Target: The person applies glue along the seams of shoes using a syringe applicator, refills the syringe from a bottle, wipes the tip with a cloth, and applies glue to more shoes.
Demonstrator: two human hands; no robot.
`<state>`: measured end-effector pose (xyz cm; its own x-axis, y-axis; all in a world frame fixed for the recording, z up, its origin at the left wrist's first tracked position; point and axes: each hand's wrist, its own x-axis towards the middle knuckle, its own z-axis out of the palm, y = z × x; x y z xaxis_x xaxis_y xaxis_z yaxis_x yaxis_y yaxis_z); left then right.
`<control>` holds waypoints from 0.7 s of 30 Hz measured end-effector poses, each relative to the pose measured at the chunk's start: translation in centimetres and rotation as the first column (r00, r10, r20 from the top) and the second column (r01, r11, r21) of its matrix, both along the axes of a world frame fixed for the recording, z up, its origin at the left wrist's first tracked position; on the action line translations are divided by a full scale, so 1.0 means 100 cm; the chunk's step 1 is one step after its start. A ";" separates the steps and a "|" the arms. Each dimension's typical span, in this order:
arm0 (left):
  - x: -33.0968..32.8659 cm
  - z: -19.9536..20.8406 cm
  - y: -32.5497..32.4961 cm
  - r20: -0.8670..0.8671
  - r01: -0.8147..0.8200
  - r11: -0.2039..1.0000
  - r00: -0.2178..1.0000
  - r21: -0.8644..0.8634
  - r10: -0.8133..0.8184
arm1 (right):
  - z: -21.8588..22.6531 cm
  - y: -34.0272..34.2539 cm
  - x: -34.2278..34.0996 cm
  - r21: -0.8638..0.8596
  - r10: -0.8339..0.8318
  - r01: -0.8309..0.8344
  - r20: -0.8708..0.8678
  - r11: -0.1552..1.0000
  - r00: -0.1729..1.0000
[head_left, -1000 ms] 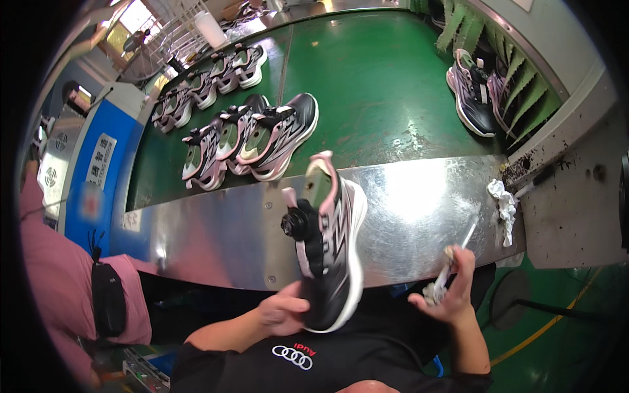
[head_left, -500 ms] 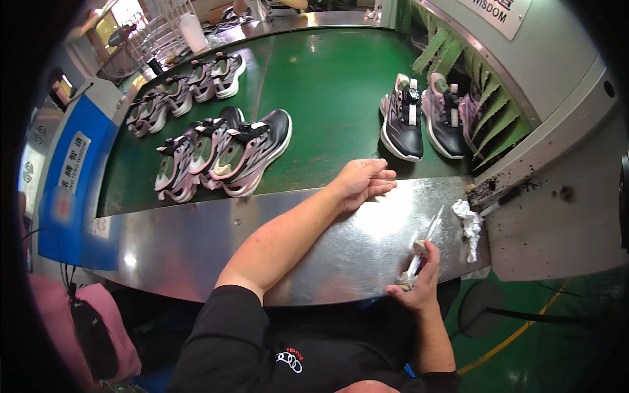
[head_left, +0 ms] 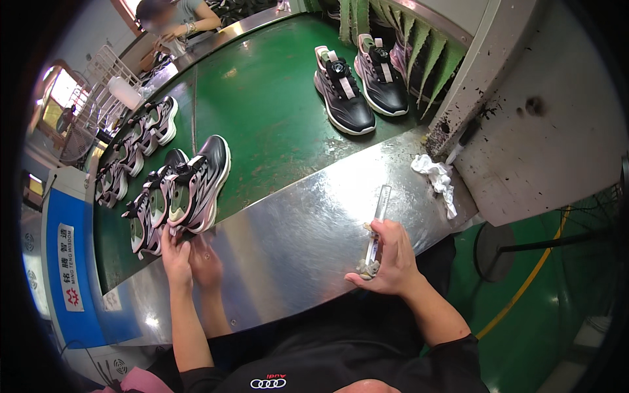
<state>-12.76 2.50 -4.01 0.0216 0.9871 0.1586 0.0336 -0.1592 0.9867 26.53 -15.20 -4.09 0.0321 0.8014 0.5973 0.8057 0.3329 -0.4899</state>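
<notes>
My left hand [head_left: 176, 261] is at the heel of a black and pink sneaker [head_left: 211, 167], its fingers closed on the heel edge. That sneaker is the nearest of a small group at the left front of the green conveyor belt [head_left: 262, 85]. Against it on the left leans another sneaker [head_left: 157, 200] of the same kind. In my right hand [head_left: 397, 263], above the metal ledge, is a slim tool [head_left: 382, 202] with a clear flat end and greyish lumps lower down; its exact kind is unclear. The fingers of that hand are curled round it.
Two upright black sneakers [head_left: 345, 98] stand by the green strip curtain [head_left: 429, 65] of a machine. More sneakers [head_left: 157, 121] line the belt's far left. Crumpled white paper [head_left: 436, 177] lies on the metal ledge [head_left: 288, 249]. Another person [head_left: 187, 23] sits across the belt.
My left hand has moved from the middle of the ledge to the nearest left sneaker and taken its heel. The right hand still holds the tool. The view has turned.
</notes>
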 end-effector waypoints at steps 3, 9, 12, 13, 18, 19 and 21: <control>0.024 -0.009 0.024 -0.253 0.022 0.999 0.968 0.033 -0.013 | 0.002 -0.006 0.001 -0.006 -0.013 0.013 0.019 1.000 1.000; 0.036 -0.005 0.072 -0.019 0.008 1.000 1.000 -0.027 -0.009 | 0.000 -0.005 -0.007 -0.053 -0.025 0.027 0.029 0.998 0.999; 0.038 0.020 0.072 -0.033 0.031 0.999 0.999 -0.036 -0.032 | 0.001 -0.006 -0.006 -0.073 -0.017 0.019 0.023 0.997 1.000; 0.032 0.022 0.070 -0.021 0.080 0.997 0.997 -0.024 -0.080 | 0.000 -0.006 -0.005 -0.075 -0.022 0.024 0.027 0.997 0.999; 0.019 0.045 -0.003 -0.048 0.253 0.965 0.965 -0.071 -0.256 | 0.000 -0.012 0.005 -0.167 0.024 -0.036 -0.073 0.985 0.997; 0.014 0.043 -0.024 -0.149 0.265 0.964 0.954 0.017 -0.259 | 0.004 -0.014 0.006 -0.168 0.024 -0.037 -0.077 0.985 0.997; 0.017 0.036 -0.073 -0.230 0.226 0.974 0.948 0.010 -0.218 | 0.009 -0.018 0.004 -0.197 0.058 -0.104 -0.224 0.975 0.973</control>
